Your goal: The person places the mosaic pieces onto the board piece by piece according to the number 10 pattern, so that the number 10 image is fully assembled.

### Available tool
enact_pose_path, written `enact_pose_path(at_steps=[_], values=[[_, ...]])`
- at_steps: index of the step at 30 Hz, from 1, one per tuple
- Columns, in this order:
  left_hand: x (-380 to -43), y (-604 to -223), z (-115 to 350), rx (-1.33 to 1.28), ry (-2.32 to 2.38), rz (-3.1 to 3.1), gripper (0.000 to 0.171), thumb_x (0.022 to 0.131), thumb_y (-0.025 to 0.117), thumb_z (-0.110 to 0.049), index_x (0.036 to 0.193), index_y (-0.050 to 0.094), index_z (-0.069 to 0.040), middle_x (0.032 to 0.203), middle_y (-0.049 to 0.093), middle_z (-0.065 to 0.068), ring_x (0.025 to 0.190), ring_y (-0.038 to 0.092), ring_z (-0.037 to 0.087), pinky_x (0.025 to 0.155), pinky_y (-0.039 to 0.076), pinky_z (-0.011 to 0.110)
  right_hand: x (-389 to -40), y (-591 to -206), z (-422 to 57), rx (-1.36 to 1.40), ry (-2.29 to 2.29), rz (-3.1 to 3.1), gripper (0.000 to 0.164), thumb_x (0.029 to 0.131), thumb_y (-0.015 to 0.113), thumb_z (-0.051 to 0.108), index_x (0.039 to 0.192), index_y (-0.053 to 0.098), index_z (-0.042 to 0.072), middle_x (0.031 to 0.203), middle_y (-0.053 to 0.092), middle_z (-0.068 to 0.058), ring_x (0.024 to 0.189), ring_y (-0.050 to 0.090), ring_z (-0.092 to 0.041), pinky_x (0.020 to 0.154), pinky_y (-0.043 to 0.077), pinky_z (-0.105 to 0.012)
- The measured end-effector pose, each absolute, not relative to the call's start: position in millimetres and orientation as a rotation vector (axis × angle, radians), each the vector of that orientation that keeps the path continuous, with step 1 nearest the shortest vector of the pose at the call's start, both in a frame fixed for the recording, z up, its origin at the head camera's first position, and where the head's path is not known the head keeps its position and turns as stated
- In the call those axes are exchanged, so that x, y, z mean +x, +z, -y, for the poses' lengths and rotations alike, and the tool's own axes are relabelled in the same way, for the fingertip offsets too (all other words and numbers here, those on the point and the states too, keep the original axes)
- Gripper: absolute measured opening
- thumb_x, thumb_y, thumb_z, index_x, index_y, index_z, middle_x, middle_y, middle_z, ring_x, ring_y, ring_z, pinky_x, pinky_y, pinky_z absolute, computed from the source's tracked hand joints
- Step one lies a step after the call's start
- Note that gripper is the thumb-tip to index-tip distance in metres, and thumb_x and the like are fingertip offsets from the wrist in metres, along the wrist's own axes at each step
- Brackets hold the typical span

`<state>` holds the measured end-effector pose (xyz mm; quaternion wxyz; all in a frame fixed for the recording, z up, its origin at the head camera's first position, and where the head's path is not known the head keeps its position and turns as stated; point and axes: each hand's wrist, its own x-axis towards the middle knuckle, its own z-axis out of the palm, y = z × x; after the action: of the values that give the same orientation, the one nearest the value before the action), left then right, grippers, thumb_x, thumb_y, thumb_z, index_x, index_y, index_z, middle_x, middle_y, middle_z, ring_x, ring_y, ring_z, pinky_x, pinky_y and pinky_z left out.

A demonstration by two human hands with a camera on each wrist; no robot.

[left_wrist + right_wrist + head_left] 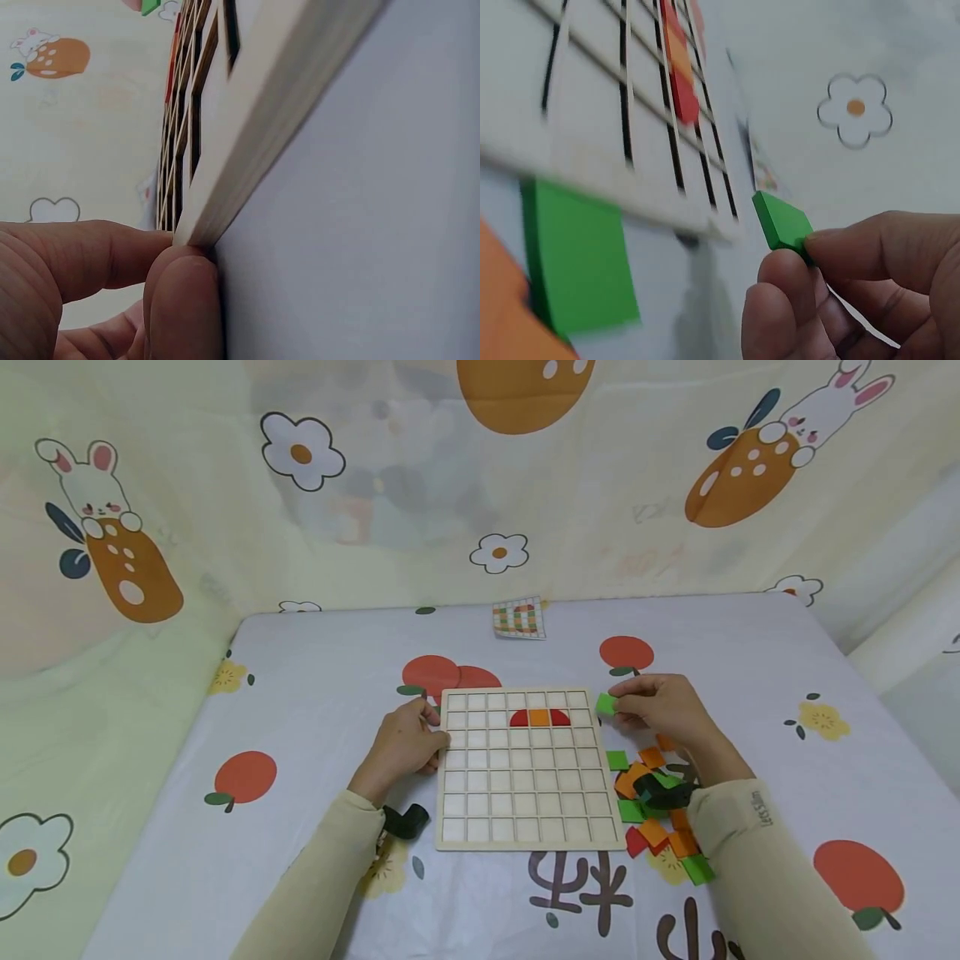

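A pale wooden grid board (525, 781) lies flat on the table. In its second row from the far side sit two red rounded tiles (519, 718) with an orange square tile (539, 717) between them. My left hand (401, 743) holds the board's left edge; in the left wrist view its thumb and finger (124, 259) meet at the wooden rim. Beyond the board's far right corner, my right hand (663, 706) pinches a green square tile (784, 223) between thumb and fingers, raised above the table in the right wrist view.
A loose pile of green, orange and red tiles (654, 835) lies right of the board, partly under my right wrist. Behind the board is a small card with a coloured grid pattern (519, 618). A printed cloth (315, 660) covers the table, and a printed curtain (420, 510) hangs behind.
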<state>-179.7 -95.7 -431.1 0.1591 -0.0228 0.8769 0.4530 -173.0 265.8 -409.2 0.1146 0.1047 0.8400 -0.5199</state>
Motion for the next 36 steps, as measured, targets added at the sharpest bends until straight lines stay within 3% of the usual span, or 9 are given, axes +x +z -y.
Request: enact_pose_path(at_steps=[9, 36], values=[[-179, -432, 97, -0.057, 1.317, -2.511, 0.019, 0.09, 0.071, -0.007, 0.104, 0.059, -0.005, 0.073, 0.065, 0.01, 0.05, 0.064, 0.016, 0.05, 0.058, 0.027, -168, -416, -239, 0.173, -1.586, -2.329, 0.028, 0.102, 0.064, 0.012, 0.123, 0.068, -0.008, 0.086, 0.072, -0.011, 0.073, 0.068, -0.019, 0.071, 0.063, -0.028], [-181, -433, 95, -0.089, 1.292, -2.501, 0.02, 0.091, 0.072, -0.009, 0.105, 0.059, -0.006, 0.075, 0.066, 0.011, 0.052, 0.066, 0.017, 0.051, 0.058, 0.028, -166, -427, -227, 0.12, -1.56, -2.329, 0.026, 0.099, 0.069, 0.016, 0.116, 0.073, -0.003, 0.082, 0.068, -0.005, 0.075, 0.062, -0.018, 0.062, 0.055, -0.027]])
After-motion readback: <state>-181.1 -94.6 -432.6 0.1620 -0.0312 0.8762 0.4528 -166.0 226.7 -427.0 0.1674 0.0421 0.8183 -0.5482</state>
